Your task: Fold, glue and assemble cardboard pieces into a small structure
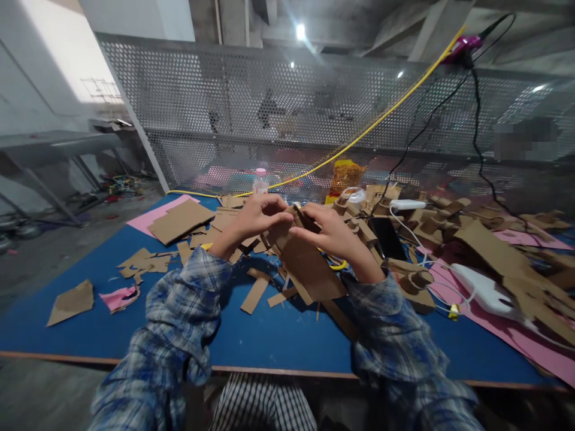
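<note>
Both hands hold a brown cardboard piece (309,269) tilted above the blue table, its upper end between them. My left hand (260,218) pinches the upper left corner with thumb and fingers. At the upper right edge, my right hand (330,233) grips the same piece, thumb in front and fingers bent behind. A narrow cardboard strip (255,292) lies on the table to the left of the piece, and a shorter strip (282,297) is close beneath it. The far side of the held piece is hidden.
Cardboard sheets (179,220) lie on pink paper (148,216) at the left, with scraps nearby. A pink-capped bottle (260,181) stands behind my hands. To the right are a black phone (389,239), a white power strip (483,290), cables and piled cardboard parts (494,251). A mesh panel (278,108) backs the table.
</note>
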Demonstrator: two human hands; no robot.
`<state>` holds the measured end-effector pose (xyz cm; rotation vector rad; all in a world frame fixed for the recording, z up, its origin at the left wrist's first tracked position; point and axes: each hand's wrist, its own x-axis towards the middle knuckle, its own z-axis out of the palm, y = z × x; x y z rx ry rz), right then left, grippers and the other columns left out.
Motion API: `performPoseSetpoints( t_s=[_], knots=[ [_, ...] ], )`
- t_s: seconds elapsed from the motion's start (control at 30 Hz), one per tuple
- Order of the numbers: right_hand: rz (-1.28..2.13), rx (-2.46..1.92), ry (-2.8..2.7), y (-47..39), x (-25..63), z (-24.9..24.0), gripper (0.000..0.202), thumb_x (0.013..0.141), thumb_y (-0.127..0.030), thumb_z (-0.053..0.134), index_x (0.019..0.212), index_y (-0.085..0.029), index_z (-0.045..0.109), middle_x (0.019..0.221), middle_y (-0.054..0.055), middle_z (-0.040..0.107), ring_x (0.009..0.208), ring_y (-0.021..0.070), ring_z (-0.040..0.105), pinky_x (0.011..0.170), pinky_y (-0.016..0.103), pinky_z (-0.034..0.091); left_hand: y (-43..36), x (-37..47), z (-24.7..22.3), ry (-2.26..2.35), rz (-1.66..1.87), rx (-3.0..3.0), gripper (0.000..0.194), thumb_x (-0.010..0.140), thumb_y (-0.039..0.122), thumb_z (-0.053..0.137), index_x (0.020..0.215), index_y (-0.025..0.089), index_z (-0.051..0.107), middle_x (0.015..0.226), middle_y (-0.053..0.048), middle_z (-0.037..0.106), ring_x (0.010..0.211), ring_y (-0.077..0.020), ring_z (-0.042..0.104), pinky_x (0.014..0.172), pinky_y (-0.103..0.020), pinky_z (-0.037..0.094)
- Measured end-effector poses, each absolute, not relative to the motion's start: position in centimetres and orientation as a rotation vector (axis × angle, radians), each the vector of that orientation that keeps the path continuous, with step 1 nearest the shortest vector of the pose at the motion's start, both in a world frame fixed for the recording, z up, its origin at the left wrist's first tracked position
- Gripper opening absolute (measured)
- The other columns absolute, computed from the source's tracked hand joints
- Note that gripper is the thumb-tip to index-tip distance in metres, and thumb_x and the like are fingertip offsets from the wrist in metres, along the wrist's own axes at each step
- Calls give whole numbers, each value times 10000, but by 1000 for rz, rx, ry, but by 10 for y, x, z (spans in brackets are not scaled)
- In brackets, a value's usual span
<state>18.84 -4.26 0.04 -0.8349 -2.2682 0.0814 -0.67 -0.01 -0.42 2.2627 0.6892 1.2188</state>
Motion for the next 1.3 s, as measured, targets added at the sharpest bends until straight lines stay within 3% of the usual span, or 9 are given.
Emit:
performPoseSetpoints(
  t_s=[0.07, 0.33, 0.77, 0.9, 1.03, 1.2, 1.3],
  knots=[
    [53, -833, -2270, -41, 187, -2, 262, 828, -347, 600, 705, -188, 431, 684, -27, 419, 625, 116, 388, 582, 249, 295, 2, -7, -6, 700, 1238, 2243, 310, 724, 443, 676, 687, 141, 617, 660, -11, 604, 611, -101, 542, 545, -199, 418],
    [77, -805, -2258, -34, 183, -9, 219, 889, -244, 514, 707, -198, 400, 710, -9, 473, 660, 130, 404, 620, 258, 324, 4, -3, -10, 752, 1323, 2186, 286, 731, 420, 650, 685, 142, 603, 655, -8, 587, 613, -103, 515, 558, -210, 408],
    [67, -912, -2112, -26, 177, -19, 257, 860, -233, 506, 654, -206, 355, 653, -20, 441, 626, 126, 397, 593, 254, 304, 1, 6, -14, 911, 1443, 2147, 211, 745, 335, 625, 668, 138, 620, 654, -19, 626, 604, -116, 536, 585, -241, 423],
    [170, -925, -2061, -25, 177, -20, 213, 868, -277, 506, 682, -192, 446, 646, -23, 473, 612, 123, 411, 578, 247, 315, 4, 7, -14, 878, 1460, 2096, 246, 744, 376, 634, 661, 146, 602, 640, -10, 612, 587, -110, 532, 566, -234, 414],
    [247, -1023, -2111, -23, 183, -19, 194, 803, -327, 628, 902, -168, 578, 778, 10, 590, 670, 138, 482, 591, 248, 333, 11, 2, -13, 970, 1550, 2063, 324, 745, 448, 622, 620, 157, 552, 566, 22, 525, 527, -90, 458, 507, -220, 356],
    [225, -1055, -2164, -19, 187, -19, 134, 823, -289, 598, 799, -157, 588, 645, -26, 520, 610, 124, 434, 561, 239, 274, 17, -3, -16, 1039, 1575, 2058, 331, 756, 452, 606, 604, 170, 522, 541, 39, 465, 511, -87, 407, 491, -224, 312],
    [291, -1005, -2149, -16, 187, -21, 131, 824, -288, 578, 797, -160, 592, 667, -24, 538, 627, 125, 446, 578, 239, 291, 18, -1, -19, 1037, 1586, 2030, 336, 753, 454, 610, 598, 172, 514, 538, 39, 464, 513, -89, 406, 488, -223, 311]
  ],
)
